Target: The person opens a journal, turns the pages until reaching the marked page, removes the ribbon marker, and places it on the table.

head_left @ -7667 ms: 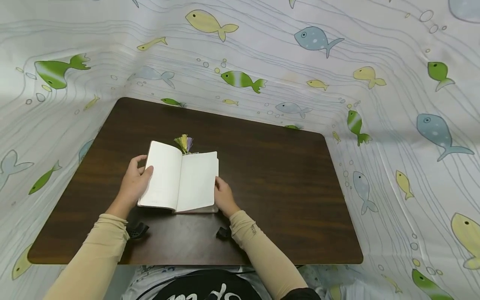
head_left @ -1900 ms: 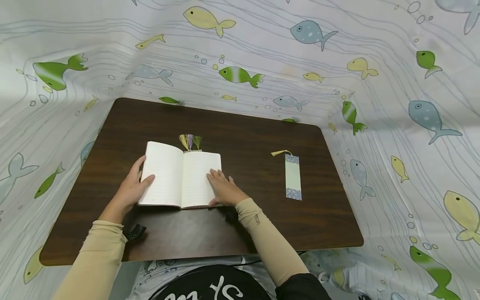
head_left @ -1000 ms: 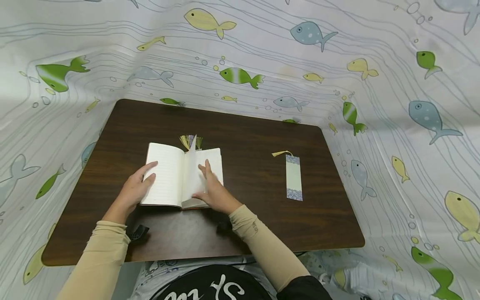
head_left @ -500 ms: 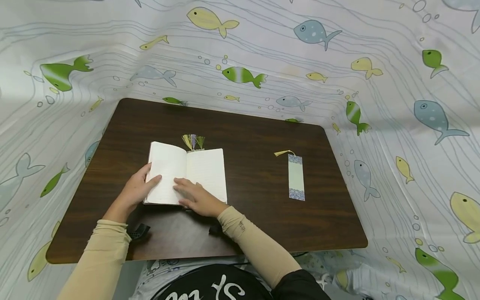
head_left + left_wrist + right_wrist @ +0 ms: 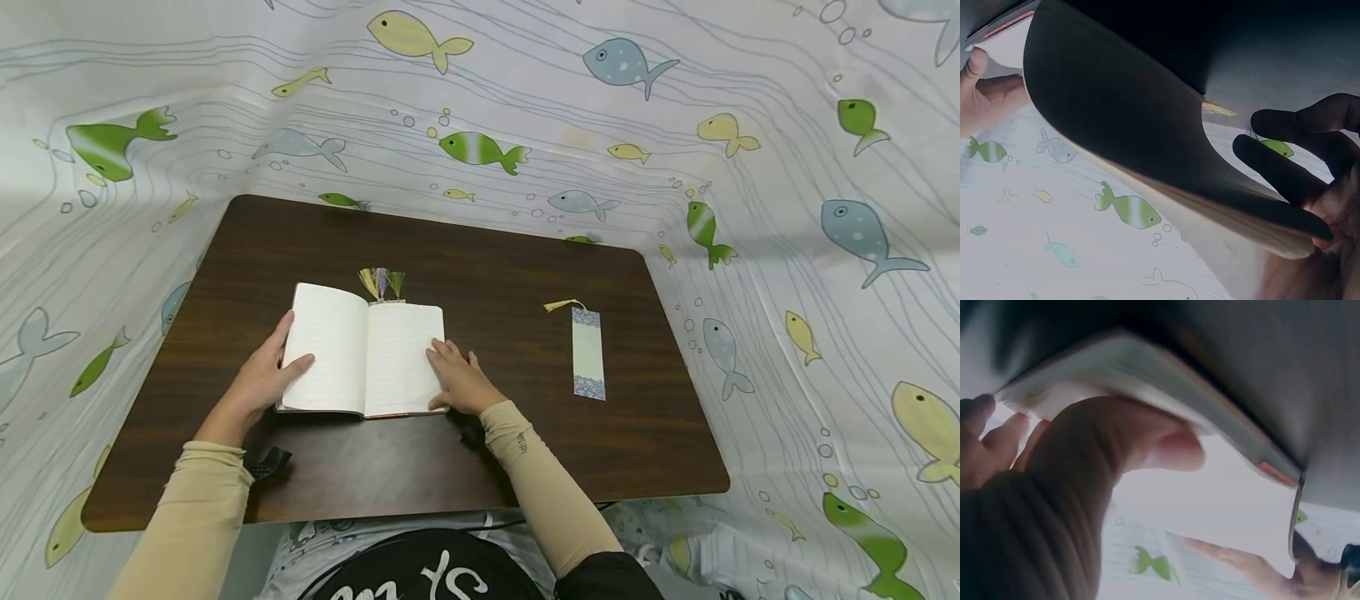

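An open notebook [image 5: 404, 354] lies in front of me, its pages faintly lined. My left hand [image 5: 258, 379] grips its left side, thumb on the page and fingers behind the cover [image 5: 1122, 119]. My right hand [image 5: 462, 383] rests at the right page's outer edge, fingers on the paper; its thumb [image 5: 1175, 450] lies over the page near the lower corner. Beyond the top edge stick out yellow, purple and green tassels [image 5: 381, 283]. To the right, apart from both hands, a pale bookmark [image 5: 588, 352] with blue patterned ends and a yellow tassel lies flat.
The dark wooden table [image 5: 525, 467] carries everything and has rounded corners. Fish-printed white sheeting [image 5: 525, 100] rises behind it and on both sides. A black strap-like piece [image 5: 272, 463] sits below my left wrist.
Half a second ago my right hand was over the notebook's middle; now it is at the right edge. A page was turned leftward. The pale bookmark was not on the table 7.7 seconds ago.
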`<action>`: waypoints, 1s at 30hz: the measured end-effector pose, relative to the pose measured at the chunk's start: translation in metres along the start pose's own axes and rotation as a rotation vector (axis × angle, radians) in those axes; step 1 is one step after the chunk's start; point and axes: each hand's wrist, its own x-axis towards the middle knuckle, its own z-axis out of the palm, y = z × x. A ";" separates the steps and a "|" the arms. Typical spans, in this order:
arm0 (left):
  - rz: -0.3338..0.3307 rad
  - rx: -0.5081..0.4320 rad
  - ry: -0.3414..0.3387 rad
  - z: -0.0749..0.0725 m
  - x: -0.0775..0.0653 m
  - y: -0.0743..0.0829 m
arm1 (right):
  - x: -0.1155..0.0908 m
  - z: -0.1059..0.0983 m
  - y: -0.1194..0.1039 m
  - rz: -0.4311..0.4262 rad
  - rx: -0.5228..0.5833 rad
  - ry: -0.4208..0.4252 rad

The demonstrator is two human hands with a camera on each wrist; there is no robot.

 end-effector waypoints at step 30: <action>-0.050 -0.082 0.000 0.003 -0.005 0.010 | 0.007 -0.004 -0.095 -0.312 0.339 0.089</action>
